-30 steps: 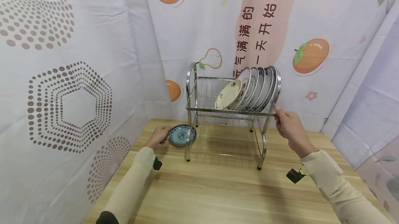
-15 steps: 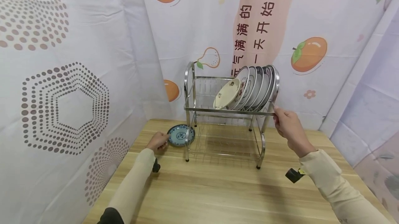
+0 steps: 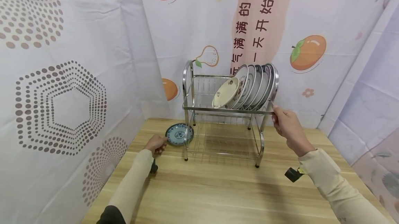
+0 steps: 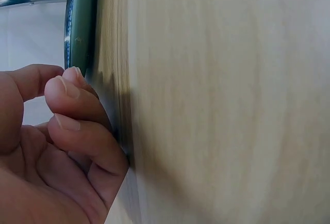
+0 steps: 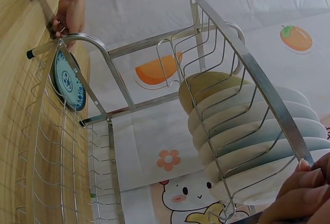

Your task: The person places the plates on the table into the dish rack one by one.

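A blue-patterned plate (image 3: 179,134) is low over the table beside the left front leg of a metal dish rack (image 3: 224,109). My left hand (image 3: 156,143) pinches the plate's near-left rim between thumb and curled fingertips. In the left wrist view the plate (image 4: 81,22) shows edge-on, its green underside close to the wood. My right hand (image 3: 285,122) grips the right front corner of the rack's upper tier. The right wrist view shows those fingers (image 5: 304,182) curled at the metal bar. A cream oval plate (image 3: 225,92) leans leftmost on that tier.
Several white patterned plates (image 3: 252,87) stand tilted in a row at the right of the upper tier. The rack's lower wire tier (image 3: 224,141) holds no plates. The wooden table (image 3: 215,193) extends in front, with printed curtains (image 3: 131,61) behind and at the sides.
My left hand has shifted slightly toward me along the plate's rim. The right hand stays on the rack corner. The head view has drifted a little, moving the whole scene slightly left.
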Tool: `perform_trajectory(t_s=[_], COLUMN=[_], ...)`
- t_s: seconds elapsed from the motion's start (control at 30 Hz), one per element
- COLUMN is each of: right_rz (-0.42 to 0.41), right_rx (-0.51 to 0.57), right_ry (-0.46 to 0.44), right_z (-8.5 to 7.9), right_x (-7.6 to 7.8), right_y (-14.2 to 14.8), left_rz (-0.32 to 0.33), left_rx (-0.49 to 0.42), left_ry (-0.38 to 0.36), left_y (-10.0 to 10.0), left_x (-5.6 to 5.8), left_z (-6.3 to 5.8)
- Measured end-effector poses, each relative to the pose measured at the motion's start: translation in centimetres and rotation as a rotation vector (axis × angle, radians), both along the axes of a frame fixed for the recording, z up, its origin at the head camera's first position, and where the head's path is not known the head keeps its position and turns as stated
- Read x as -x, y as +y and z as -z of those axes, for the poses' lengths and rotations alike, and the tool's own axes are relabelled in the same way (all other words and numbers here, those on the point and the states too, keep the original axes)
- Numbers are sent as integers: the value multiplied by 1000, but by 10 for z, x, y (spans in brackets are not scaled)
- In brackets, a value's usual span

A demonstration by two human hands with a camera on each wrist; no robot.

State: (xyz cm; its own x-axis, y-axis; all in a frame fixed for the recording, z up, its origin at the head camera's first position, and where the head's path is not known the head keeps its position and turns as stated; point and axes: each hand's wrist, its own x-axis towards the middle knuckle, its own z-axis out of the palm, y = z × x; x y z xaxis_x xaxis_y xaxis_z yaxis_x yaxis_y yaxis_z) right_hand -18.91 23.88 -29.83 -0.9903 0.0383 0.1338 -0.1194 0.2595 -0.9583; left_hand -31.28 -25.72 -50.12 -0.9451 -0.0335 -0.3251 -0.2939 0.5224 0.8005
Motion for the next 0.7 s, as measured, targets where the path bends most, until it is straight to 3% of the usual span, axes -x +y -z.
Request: perform_trajectory(t_s=[0.33, 0.7], right_rz=[-6, 13], right_rx=[17, 7], right_ry=[-1, -8], right_z=[1, 1], right_x=[1, 2], right_y=[1, 2], left_rz=[-3, 2], left_rx=[20, 36], left_ry=[-14, 2], left_y=[3, 10], left_x=[9, 7], left_z=[4, 2])
